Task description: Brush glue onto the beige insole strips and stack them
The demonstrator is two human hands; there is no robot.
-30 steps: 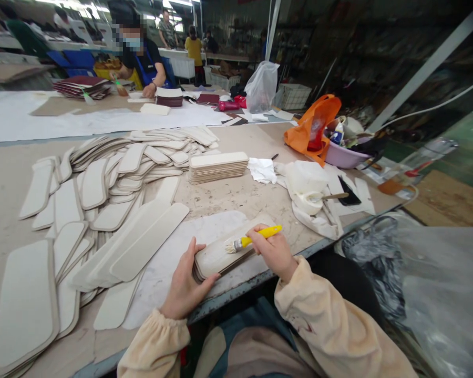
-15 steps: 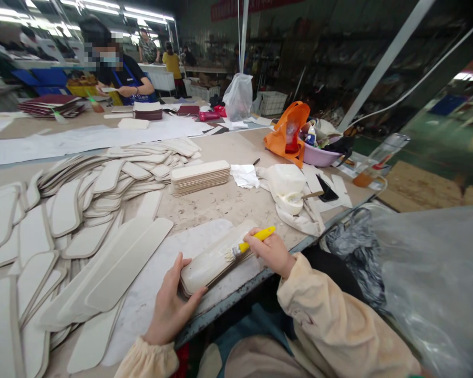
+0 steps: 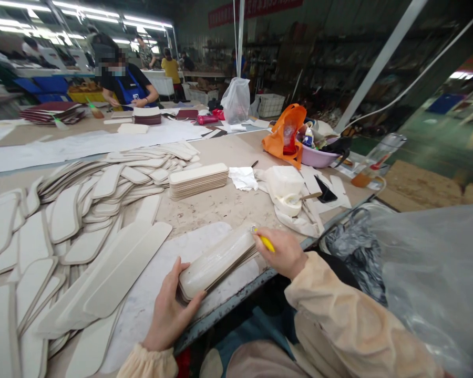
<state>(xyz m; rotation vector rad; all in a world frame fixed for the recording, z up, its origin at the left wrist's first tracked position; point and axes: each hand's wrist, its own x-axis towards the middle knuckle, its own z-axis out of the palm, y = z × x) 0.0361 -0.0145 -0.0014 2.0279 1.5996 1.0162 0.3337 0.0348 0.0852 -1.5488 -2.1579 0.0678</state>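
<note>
Gripping a yellow-handled paintbrush [image 3: 267,244], the right hand [image 3: 281,252] is closed at the far, two-o'clock end of a low stack of pale, round-cornered flat strips [image 3: 216,260]. Only part of the handle and a bit of the metal band show; whether the bristles touch the top strip cannot be told. The left hand [image 3: 167,310] grasps the stack's opposite end, at eight o'clock, thumb along the near side and fingers round the far side. A glossy whitish film coats the top strip.

Beneath the stack lies a smudged white sheet [image 3: 144,294], close to the worn edge of a brown-topped table [image 3: 189,215]. Taking the stack as the clock's centre, a fan of long cream strips [image 3: 126,278] lies at nine o'clock, and a heap of loose cream pieces [image 3: 74,210] spreads toward ten. A neat block of cream strips [image 3: 199,181] stands at eleven, with a crumpled white paper [image 3: 243,178] just beside it, towards one. At two o'clock sit a white plastic tub [image 3: 289,202] with a wooden stick [image 3: 311,196] and, farther out, a lilac plastic basin [image 3: 319,158].
</note>
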